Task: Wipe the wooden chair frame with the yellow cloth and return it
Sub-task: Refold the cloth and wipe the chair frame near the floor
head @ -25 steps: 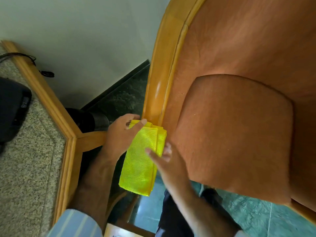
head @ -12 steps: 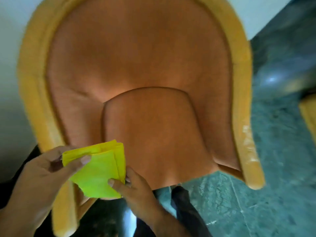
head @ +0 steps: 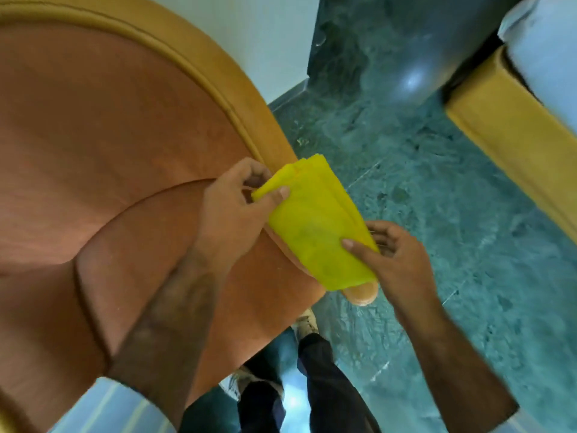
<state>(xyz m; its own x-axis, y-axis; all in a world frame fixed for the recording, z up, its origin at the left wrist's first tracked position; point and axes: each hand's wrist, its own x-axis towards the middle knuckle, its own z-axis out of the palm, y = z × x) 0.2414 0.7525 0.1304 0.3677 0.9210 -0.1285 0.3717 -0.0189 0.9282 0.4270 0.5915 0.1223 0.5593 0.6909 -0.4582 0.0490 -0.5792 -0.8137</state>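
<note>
Cloth [head: 315, 223] now over right armrest [head: 362, 294]

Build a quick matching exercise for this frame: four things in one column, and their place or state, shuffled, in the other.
Things:
1. yellow cloth
2. left hand
3. right hand
4. wooden chair frame

States:
A. pinches the cloth's upper corner
B. folded, lying over the frame's right arm
C. holds the cloth's lower right edge
D. curves around the orange upholstery

Pairs: 1-B, 2-A, 3-C, 4-D
</note>
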